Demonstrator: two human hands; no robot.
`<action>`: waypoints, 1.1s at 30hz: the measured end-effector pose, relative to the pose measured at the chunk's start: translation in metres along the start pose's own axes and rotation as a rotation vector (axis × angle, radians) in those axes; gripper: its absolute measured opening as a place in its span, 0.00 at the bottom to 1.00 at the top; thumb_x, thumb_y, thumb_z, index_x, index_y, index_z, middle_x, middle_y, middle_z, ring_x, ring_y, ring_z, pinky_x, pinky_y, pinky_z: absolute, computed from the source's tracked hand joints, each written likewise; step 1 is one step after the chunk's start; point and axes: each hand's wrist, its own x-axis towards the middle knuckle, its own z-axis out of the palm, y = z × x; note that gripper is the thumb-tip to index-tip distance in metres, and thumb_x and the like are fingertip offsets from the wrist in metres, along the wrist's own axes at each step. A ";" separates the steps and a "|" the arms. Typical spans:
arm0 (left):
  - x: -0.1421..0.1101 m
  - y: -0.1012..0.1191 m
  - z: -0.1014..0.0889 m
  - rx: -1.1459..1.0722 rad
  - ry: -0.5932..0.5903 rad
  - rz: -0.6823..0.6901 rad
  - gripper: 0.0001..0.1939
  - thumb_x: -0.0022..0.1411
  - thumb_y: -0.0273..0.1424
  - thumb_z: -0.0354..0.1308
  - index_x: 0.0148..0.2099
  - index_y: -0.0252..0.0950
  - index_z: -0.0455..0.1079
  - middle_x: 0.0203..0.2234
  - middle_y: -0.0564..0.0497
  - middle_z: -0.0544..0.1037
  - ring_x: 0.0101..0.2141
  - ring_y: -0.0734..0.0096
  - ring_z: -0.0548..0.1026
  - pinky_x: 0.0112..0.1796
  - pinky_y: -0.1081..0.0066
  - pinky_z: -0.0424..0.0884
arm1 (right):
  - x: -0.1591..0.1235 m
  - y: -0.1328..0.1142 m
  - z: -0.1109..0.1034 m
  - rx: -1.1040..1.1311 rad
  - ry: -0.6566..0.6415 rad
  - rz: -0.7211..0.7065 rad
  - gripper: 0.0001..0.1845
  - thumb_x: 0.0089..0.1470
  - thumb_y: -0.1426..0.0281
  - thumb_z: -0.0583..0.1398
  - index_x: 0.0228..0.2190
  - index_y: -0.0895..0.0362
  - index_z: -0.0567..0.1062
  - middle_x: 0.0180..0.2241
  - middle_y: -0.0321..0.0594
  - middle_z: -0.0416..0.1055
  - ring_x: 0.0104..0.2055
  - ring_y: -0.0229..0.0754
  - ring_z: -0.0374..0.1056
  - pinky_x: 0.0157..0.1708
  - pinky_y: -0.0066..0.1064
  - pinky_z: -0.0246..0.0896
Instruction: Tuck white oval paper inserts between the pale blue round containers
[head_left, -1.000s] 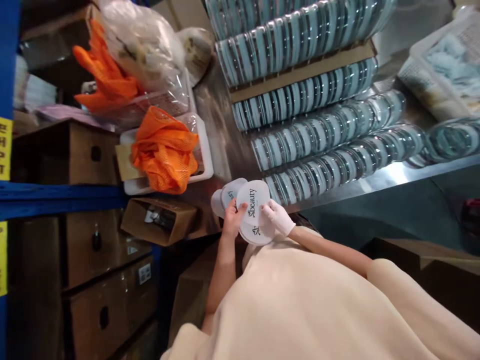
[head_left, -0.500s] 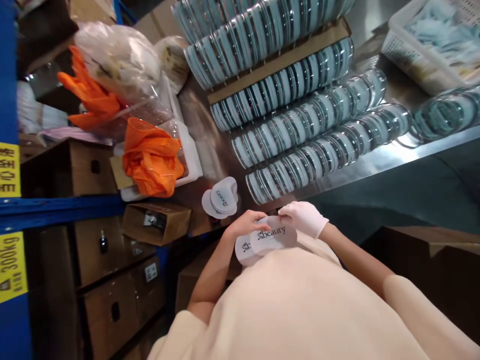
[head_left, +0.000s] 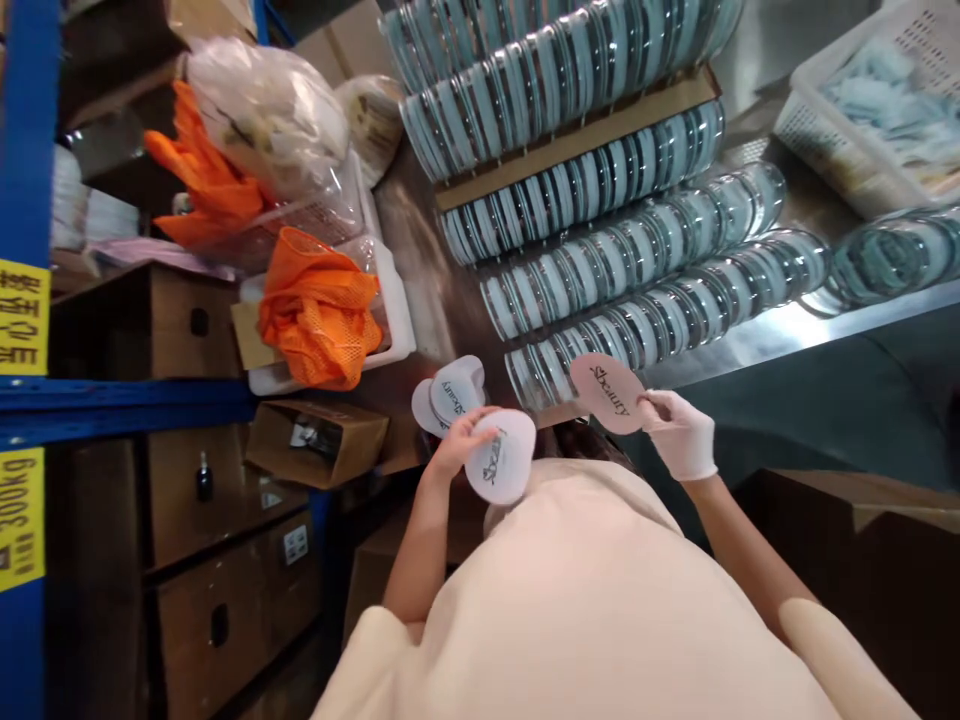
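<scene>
left hand (head_left: 461, 445): grips white heart card (head_left: 501, 468) | gloved right hand (head_left: 679, 432): pinches pink heart card (head_left: 607, 393) | small sorted pile (head_left: 448, 393) on bench (head_left: 787, 345)

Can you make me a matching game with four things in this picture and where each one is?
Things:
1. pink heart card
2. white heart card
3. orange netting
4. heart card pile

Places:
A. in the white tray
B. on the table, by the left hand
C. in the gloved right hand
D. in the bare left hand

Pairs: 1-C, 2-D, 3-A, 4-B
</scene>
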 end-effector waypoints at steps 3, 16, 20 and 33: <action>0.029 -0.001 -0.007 -0.239 0.329 0.159 0.39 0.45 0.46 0.77 0.56 0.33 0.71 0.43 0.44 0.83 0.38 0.63 0.81 0.41 0.67 0.77 | 0.008 -0.026 0.028 -0.101 0.032 -0.085 0.18 0.61 0.61 0.57 0.38 0.57 0.83 0.35 0.43 0.83 0.33 0.42 0.77 0.38 0.30 0.72; 0.028 0.053 -0.027 0.458 -0.654 0.264 0.23 0.66 0.42 0.63 0.60 0.40 0.77 0.58 0.45 0.79 0.58 0.54 0.74 0.57 0.65 0.68 | 0.042 -0.109 0.058 -0.765 -0.392 0.047 0.15 0.62 0.68 0.55 0.37 0.56 0.82 0.37 0.47 0.82 0.34 0.45 0.75 0.31 0.31 0.57; 0.039 0.066 -0.011 0.702 -0.723 0.315 0.34 0.66 0.40 0.62 0.72 0.41 0.64 0.57 0.44 0.78 0.55 0.54 0.76 0.56 0.65 0.68 | 0.070 -0.116 0.081 -0.796 -0.553 0.100 0.17 0.63 0.68 0.54 0.43 0.57 0.82 0.42 0.52 0.82 0.42 0.51 0.78 0.36 0.33 0.60; 0.107 0.028 -0.024 0.815 -0.474 0.251 0.47 0.49 0.26 0.68 0.72 0.34 0.62 0.55 0.36 0.79 0.52 0.45 0.77 0.53 0.60 0.70 | 0.046 -0.066 0.142 -0.607 -0.565 0.215 0.21 0.68 0.69 0.51 0.51 0.55 0.81 0.47 0.50 0.81 0.48 0.49 0.78 0.46 0.33 0.67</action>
